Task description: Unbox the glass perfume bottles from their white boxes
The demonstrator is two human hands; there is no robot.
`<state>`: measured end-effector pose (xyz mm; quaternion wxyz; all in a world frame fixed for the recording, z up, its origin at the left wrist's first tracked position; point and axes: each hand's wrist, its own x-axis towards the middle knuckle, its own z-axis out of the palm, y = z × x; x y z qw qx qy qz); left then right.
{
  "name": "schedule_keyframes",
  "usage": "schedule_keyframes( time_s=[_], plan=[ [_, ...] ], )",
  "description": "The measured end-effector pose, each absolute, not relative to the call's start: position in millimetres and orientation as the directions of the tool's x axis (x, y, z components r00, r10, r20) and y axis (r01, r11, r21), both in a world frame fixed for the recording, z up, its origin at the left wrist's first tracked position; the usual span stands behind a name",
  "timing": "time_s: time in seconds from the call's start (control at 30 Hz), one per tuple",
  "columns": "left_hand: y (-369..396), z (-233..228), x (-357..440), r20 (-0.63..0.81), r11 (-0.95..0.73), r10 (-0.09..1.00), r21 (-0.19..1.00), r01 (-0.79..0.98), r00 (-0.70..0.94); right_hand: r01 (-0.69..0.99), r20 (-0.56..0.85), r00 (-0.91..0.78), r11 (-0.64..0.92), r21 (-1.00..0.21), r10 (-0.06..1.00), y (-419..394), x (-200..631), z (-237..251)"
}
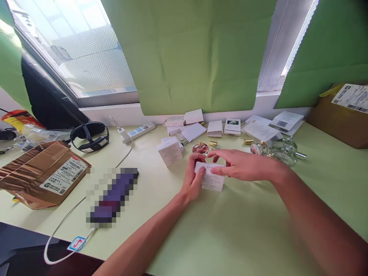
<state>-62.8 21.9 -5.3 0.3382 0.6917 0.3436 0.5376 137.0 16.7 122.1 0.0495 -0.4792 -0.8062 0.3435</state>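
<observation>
My left hand (194, 178) is closed around the left side of a small white carton (213, 182), its thumb on the printed face. From the other side my right hand (240, 164) pinches the carton's upper edge with the thumb in front and the fingers behind. The carton stands upright over the table; whether anything is inside is hidden. Just behind the hands sits a round glass bottle (200, 148) with reddish contents, and a gold cap (213, 143) lies beside it. Past my right wrist are several clear glass bottles (283, 156).
Another white carton (170, 152) stands left of my hands. More small cartons (215, 128) and flattened ones line the back. At left lie a blurred phone (115, 197) on a cable, a power strip (141, 131), a headset (89, 137) and a brown parcel (48, 172). A cardboard box (339, 122) stands at right.
</observation>
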Motion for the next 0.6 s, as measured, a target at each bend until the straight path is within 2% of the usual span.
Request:
schedule_keyframes(
  time_s=[0.1,0.17,0.2,0.27,0.33,0.4,0.5,0.6],
  plan=[
    [24,3,-68,0.644,-0.687,0.726,0.694,0.216,0.241,0.793,-0.237,-0.455,0.269,-0.546,0.859,15,152,132],
    [24,17,-71,0.684,-0.788,0.615,0.545,0.285,0.392,0.821,-0.210,-0.367,0.210,-0.530,0.906,16,168,141],
    [24,26,-73,0.656,-0.823,0.567,0.472,0.315,0.498,0.830,-0.190,-0.319,0.177,-0.529,0.928,16,176,145],
    [23,45,-77,0.509,-0.855,0.516,0.362,0.372,0.690,0.832,-0.139,-0.242,0.132,-0.538,0.960,15,193,153],
    [21,61,-82,0.366,-0.861,0.504,0.292,0.417,0.783,0.842,-0.110,-0.172,0.088,-0.533,0.979,12,205,159],
    [19,72,-89,0.292,-0.852,0.517,0.273,0.448,0.805,0.850,-0.101,-0.110,0.041,-0.524,0.989,9,212,164],
    [17,80,-108,0.282,-0.814,0.577,0.266,0.516,0.766,0.831,-0.091,-0.063,0.001,-0.557,0.994,5,220,167],
    [16,85,-136,0.331,-0.753,0.655,0.219,0.620,0.679,0.796,-0.059,-0.053,0.007,-0.605,0.997,6,231,164]
  ],
)
